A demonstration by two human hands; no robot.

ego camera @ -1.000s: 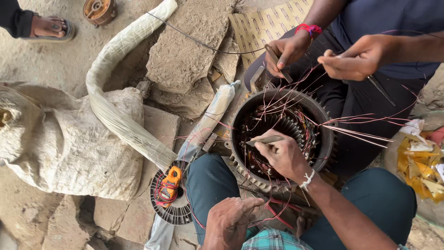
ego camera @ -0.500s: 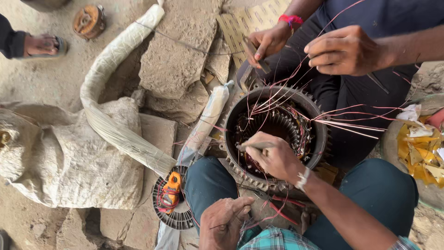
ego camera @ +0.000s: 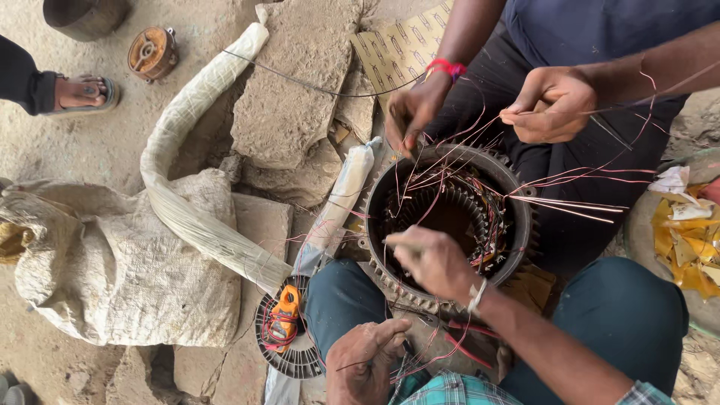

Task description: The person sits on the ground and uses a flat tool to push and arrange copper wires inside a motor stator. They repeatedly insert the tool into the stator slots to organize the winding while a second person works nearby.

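Note:
A round motor stator (ego camera: 525, 225) with copper-red winding wires (ego camera: 480, 202) stands between my knees. My right hand (ego camera: 435, 264) is over its near rim, gripping a short pale stick (ego camera: 397, 244) that points into the bore. My left hand (ego camera: 366, 361) is low beside my left knee, its fingers curled on thin reddish wire. Across the stator a co-worker's two hands (ego camera: 412, 112) (ego camera: 551, 101) pinch and pull long loose wire strands above the far rim.
An orange clamp meter (ego camera: 283, 315) lies on a black fan cover left of my knee. A long wrapped bundle (ego camera: 187, 180), a stuffed sack (ego camera: 112, 262), stone slabs (ego camera: 292, 97), yellow paper scraps (ego camera: 686, 240) and another person's sandalled foot (ego camera: 82, 94) surround us.
The view has shifted down slightly. The co-worker's hands moved apart, drawing the strands up. My right hand stayed at the near rim, and my left hand curled tighter.

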